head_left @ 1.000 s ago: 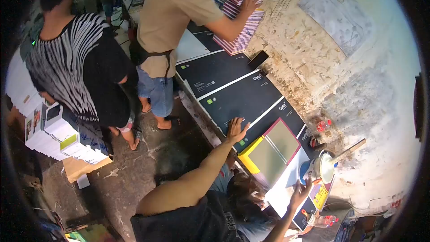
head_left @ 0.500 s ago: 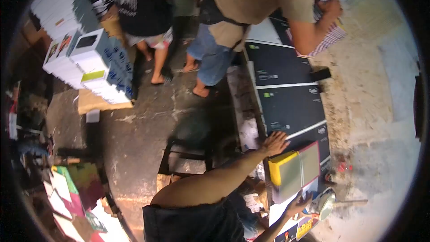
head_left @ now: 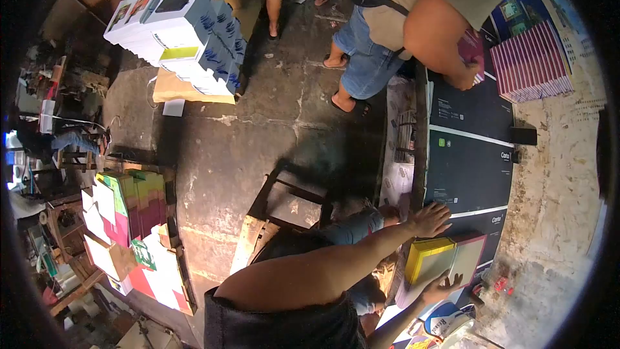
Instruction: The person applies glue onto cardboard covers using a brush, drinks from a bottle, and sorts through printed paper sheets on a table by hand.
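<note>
My left hand lies with fingers stretched out on the dark printed boards, just above a stack of grey panels. The stack has a yellow side, a pale strip across its middle and a reddish edge. By its lower side is my right hand, palm up with the fingers apart and nothing in them. Whether it touches the stack I cannot tell. Below that hand stands a blue-and-white tub, partly cut off by the arm and a pale round rim.
A co-worker bends over the table's far end, one hand at a pink book. Beside it is a stack of striped-looking books. White stacks and colourful stacks stand on the left. A low wooden stool stands near me.
My view has shifted, so the table sits further right and the people higher up. Both hands stay around the grey stack. The co-worker's arm has moved away from the striped-looking books.
</note>
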Available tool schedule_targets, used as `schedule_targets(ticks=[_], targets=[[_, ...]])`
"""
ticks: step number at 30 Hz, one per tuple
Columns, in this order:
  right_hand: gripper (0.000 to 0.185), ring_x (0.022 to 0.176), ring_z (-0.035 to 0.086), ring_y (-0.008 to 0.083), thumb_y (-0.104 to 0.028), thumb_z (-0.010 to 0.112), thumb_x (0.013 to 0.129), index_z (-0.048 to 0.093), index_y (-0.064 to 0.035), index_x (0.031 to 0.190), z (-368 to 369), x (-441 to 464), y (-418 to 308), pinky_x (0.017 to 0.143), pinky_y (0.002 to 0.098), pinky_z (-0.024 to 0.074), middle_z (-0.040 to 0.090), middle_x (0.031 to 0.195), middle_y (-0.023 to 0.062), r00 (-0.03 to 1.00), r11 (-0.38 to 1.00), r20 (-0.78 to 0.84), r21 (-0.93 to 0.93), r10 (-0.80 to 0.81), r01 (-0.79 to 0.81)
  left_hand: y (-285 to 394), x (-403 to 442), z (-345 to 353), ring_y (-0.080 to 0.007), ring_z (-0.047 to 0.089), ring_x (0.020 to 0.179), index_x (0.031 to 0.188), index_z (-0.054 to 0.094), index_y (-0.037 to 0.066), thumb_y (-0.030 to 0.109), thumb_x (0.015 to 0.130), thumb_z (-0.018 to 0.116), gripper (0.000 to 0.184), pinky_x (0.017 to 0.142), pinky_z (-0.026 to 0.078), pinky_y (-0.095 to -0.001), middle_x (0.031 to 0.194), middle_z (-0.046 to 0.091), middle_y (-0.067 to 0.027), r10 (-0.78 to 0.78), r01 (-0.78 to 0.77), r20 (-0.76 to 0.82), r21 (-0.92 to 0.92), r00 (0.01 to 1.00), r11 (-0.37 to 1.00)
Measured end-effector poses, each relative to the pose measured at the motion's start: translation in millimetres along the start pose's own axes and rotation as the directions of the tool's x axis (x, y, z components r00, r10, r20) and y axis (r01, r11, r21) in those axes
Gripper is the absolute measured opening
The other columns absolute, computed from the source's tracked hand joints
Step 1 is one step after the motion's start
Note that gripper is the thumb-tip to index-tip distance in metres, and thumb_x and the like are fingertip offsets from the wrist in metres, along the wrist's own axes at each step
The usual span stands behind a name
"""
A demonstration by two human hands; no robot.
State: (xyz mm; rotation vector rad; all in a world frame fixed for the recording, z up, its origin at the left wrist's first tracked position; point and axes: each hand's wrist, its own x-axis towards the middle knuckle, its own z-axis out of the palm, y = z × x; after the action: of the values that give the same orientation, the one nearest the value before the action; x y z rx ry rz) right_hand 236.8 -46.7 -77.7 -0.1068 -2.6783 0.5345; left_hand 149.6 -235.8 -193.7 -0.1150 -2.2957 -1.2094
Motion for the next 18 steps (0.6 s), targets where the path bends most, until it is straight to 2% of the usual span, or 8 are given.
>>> schedule_targets(ticks=[4,6,7,9,12,15,17,18], targets=[[0.057,0.100,0.063,0.0313,-0.035,0.061,0.092,0.044,0.0019,0.133,18,3,2,0.083,0.0373,0.0538,0.052,0.131,0.0217,0.990,0.991,-0.068,0.047,-0.122,0.125,0,2,-6,-0.0291,0.046,0.115,0.108,0.057,0.002,0.037,0.097,0.043,0.040,0.101,0.033,-0.0443,0.115,0.052,-0.0144,-0.006,0.006,0.049,-0.008,0.999,1.000],[0.057,0.104,0.061,0.0314,-0.034,0.061,0.093,0.045,0.0018,0.133,17,4,-5,0.083,0.0372,0.0536,0.053,0.131,0.0216,0.999,0.998,0.007,0.034,-0.047,0.046,0,3,-4,-0.0292,0.046,0.115,0.108,0.057,0.002,0.037,0.097,0.043,0.040,0.101,0.033,-0.0446,0.114,0.052,-0.0146,-0.005,0.005,0.055,-0.012,0.998,1.000],[0.057,0.107,0.060,0.0315,-0.034,0.060,0.093,0.045,0.0018,0.133,16,3,-9,0.083,0.0371,0.0535,0.053,0.131,0.0216,0.999,1.000,0.046,0.025,-0.006,0.005,-1,1,2,-0.0291,0.046,0.115,0.108,0.057,0.002,0.037,0.097,0.043,0.040,0.102,0.033,-0.0447,0.113,0.052,-0.0146,0.005,-0.005,-0.009,0.006,1.000,1.000],[0.057,0.109,0.059,0.0320,-0.034,0.060,0.093,0.045,0.0017,0.134,22,4,-1,0.084,0.0373,0.0530,0.053,0.131,0.0214,0.998,0.999,0.037,-0.008,-0.049,0.049,-3,-4,15,-0.0289,0.045,0.116,0.108,0.056,0.002,0.037,0.097,0.042,0.039,0.103,0.032,-0.0450,0.112,0.051,-0.0148,0.025,-0.018,-0.133,0.047,0.991,0.999],[0.056,0.109,0.058,0.0328,-0.034,0.059,0.093,0.046,0.0017,0.133,30,6,6,0.085,0.0373,0.0521,0.053,0.130,0.0217,0.996,0.995,0.004,0.047,-0.088,0.087,-1,1,0,-0.0296,0.044,0.119,0.110,0.056,0.002,0.037,0.097,0.042,0.040,0.105,0.031,-0.0453,0.113,0.051,-0.0149,-0.019,0.021,0.059,-0.031,0.998,0.999],[0.052,0.103,0.060,0.0311,-0.032,0.060,0.093,0.048,0.0021,0.131,24,13,-7,0.085,0.0373,0.0517,0.054,0.128,0.0203,0.996,0.994,-0.013,0.064,-0.093,0.094,3,5,-12,-0.0304,0.042,0.123,0.112,0.056,0.002,0.038,0.097,0.041,0.042,0.107,0.030,-0.0454,0.119,0.052,-0.0151,-0.060,0.062,0.183,-0.003,0.981,0.998],[0.051,0.096,0.061,0.0298,-0.032,0.062,0.093,0.049,0.0022,0.129,20,21,-20,0.080,0.0386,0.0529,0.055,0.125,0.0196,0.995,0.981,-0.021,0.165,-0.098,0.101,0,-1,5,-0.0315,0.043,0.122,0.113,0.055,0.001,0.039,0.097,0.041,0.043,0.106,0.030,-0.0458,0.119,0.051,-0.0149,-0.020,0.018,0.095,0.025,0.995,1.000],[0.048,0.097,0.062,0.0291,-0.027,0.064,0.092,0.050,0.0016,0.128,19,27,-28,0.081,0.0390,0.0533,0.057,0.124,0.0186,0.981,0.968,-0.067,0.165,-0.183,0.192,-3,-3,13,-0.0316,0.044,0.121,0.113,0.054,0.001,0.039,0.097,0.041,0.043,0.105,0.031,-0.0459,0.118,0.051,-0.0150,0.007,-0.009,0.046,0.049,0.999,0.999]])
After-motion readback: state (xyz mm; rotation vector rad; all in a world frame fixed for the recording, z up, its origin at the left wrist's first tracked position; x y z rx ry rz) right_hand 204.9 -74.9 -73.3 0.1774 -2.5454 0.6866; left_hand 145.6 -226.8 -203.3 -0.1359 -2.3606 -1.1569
